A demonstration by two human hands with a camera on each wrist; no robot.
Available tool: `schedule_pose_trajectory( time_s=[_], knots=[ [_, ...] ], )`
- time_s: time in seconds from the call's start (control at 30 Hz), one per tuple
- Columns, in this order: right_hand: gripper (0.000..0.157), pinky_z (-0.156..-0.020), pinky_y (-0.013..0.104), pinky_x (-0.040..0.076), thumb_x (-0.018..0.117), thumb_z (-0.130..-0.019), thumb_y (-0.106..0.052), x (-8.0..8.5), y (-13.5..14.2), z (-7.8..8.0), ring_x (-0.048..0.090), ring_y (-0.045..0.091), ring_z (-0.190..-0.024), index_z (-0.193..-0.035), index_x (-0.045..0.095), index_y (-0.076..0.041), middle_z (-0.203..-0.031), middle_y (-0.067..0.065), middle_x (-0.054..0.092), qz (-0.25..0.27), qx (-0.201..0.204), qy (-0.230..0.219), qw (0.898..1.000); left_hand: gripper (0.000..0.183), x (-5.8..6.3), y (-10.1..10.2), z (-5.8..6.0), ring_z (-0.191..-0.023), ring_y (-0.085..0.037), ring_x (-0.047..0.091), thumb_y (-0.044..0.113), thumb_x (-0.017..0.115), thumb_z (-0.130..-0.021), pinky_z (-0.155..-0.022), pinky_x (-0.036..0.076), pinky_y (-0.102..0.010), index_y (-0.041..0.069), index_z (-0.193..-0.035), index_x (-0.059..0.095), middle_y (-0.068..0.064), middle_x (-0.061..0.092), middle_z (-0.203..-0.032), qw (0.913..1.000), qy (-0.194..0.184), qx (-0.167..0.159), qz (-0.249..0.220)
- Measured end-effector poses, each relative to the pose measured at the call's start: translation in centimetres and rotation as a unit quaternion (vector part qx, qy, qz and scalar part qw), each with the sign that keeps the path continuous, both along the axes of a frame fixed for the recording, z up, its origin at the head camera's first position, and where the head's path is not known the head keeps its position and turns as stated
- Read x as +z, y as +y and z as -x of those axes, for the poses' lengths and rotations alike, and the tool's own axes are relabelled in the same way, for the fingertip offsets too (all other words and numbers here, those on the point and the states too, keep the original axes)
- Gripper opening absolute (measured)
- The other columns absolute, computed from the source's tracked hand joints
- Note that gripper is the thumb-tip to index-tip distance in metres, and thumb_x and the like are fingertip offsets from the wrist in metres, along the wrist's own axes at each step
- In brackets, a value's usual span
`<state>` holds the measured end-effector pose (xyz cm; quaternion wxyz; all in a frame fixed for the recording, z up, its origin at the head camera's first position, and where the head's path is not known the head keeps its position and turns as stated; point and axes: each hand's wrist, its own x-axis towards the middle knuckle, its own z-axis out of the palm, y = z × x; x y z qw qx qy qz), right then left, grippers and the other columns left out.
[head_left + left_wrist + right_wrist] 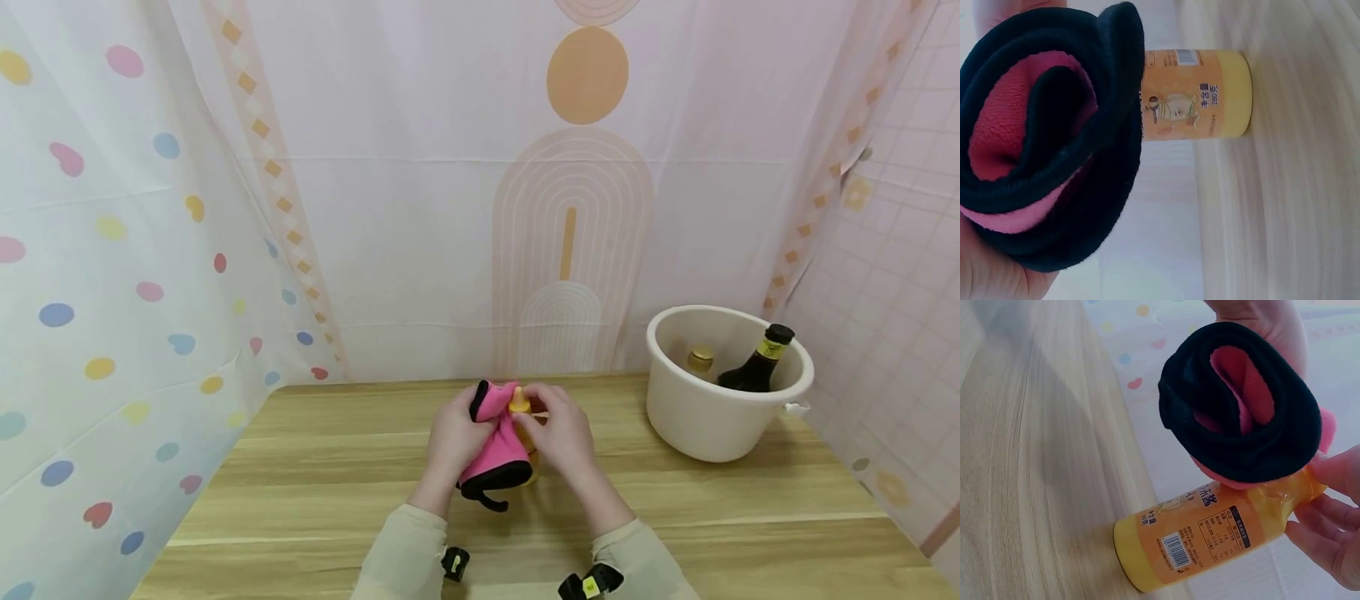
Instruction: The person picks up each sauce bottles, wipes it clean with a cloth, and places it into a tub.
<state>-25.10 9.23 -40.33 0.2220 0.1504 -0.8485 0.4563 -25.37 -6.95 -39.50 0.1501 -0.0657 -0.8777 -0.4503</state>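
Observation:
My left hand (456, 435) grips a pink cloth (506, 450) with black edging, bunched and rolled so that its folded end faces both wrist cameras. Close against the cloth is a yellow squeeze bottle (1210, 534) with an orange label, a barcode and a pointed nozzle cap (519, 400). Thumb and fingers of my right hand (561, 427) pinch this bottle near its neck. The cloth touches the upper bottle and hides part of it in the left wrist view. Whether the bottle's base (1235, 94) rests on the table cannot be told.
A cream bucket (697, 429) stands at the right rear of the wooden table (300, 483). Inside it are a dark bottle (750, 371) leaning on the rim and a gold-capped item (701, 358). Patterned curtains (420, 250) enclose the back and sides.

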Motion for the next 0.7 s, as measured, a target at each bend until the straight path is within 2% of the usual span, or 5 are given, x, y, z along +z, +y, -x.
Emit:
schedule_pose_trajectory(
  time_s=[0.23, 0.7],
  knots=[
    [0.025, -0.077, 0.029, 0.056, 0.077, -0.085, -0.005, -0.1, 0.1, 0.2, 0.066, 0.025, -0.095, -0.109, 0.068, -0.003, -0.104, 0.012, 0.064, 0.002, 0.008, 0.006, 1.0, 0.029, -0.4, -0.3, 0.1, -0.082, -0.026, 0.062, 0.007, 0.079, -0.079, -0.075, 0.053, -0.045, 0.008, -0.106, 0.07, -0.01, 0.07, -0.094, 0.9996, -0.001, 0.001, 0.027],
    [0.025, -0.076, 0.028, 0.056, 0.078, -0.085, -0.004, -0.2, 0.1, 0.2, 0.066, 0.024, -0.095, -0.108, 0.068, -0.004, -0.103, 0.011, 0.065, 0.002, 0.008, 0.017, 1.0, 0.034, -2.4, -1.1, 0.6, -0.083, -0.026, 0.061, -0.002, 0.076, -0.072, -0.075, 0.053, -0.045, 0.002, -0.105, 0.069, -0.012, 0.068, -0.094, 0.9985, -0.051, -0.008, -0.021]
  ],
)
